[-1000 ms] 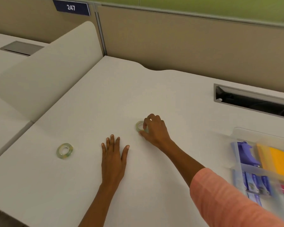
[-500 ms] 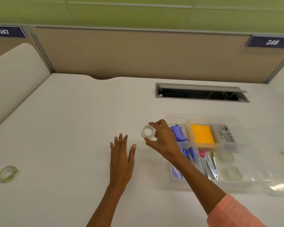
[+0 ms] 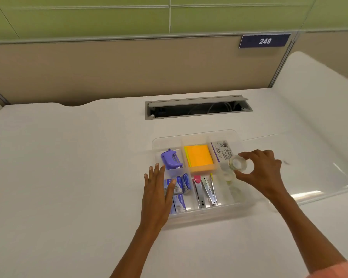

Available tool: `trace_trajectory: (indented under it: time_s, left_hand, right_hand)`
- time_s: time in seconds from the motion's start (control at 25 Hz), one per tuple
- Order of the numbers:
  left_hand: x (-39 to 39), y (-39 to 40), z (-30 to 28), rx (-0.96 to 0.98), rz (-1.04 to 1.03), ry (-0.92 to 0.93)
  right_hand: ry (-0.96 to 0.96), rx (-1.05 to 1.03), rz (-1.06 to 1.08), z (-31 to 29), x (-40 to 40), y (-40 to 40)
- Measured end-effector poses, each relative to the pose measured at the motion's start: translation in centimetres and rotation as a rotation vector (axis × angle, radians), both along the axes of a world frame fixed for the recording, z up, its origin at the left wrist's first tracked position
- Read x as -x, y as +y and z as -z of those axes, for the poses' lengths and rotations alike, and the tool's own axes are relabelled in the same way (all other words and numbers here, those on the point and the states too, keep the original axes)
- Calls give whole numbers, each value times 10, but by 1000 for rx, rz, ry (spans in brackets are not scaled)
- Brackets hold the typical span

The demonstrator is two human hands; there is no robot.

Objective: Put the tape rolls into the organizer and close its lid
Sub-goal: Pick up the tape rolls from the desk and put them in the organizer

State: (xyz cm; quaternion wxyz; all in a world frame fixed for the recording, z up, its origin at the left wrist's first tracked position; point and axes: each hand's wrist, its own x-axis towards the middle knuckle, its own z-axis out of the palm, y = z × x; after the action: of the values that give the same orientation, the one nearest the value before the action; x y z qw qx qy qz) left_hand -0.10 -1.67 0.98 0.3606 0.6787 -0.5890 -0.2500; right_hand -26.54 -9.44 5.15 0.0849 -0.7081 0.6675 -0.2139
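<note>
Right hand (image 3: 263,173) fingers pinch a tape roll (image 3: 238,164) above the organizer (image 3: 199,214), its hole facing the viewer; left hand (image 3: 157,189) fingers spread flat.

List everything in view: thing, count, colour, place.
organizer: 1, clear, desk centre
lid: 1, clear, open, right of organizer
tape roll: 1, clear, held above right compartment
tape rolls in organizer: at least 2, clear, right compartment
sticky notes: 1 pad, orange
hole punch: 1, purple
staple boxes: several, blue
staplers: 2, front middle
cable slot: 1, grey
sign 248: 1, navy
left hand: open, over organizer's left edge
right hand: holding tape roll
</note>
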Motion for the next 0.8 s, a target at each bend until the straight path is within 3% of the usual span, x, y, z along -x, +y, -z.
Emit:
trace_trajectory:
  time_s: [0.36, 0.8]
  left_hand:
    - [3, 3, 2, -99, -65, -1]
    - [4, 3, 2, -125, -72, -31]
  right_hand:
    - [159, -140, -30, 39, 20, -2]
    - [167, -271, 4, 37, 20, -4]
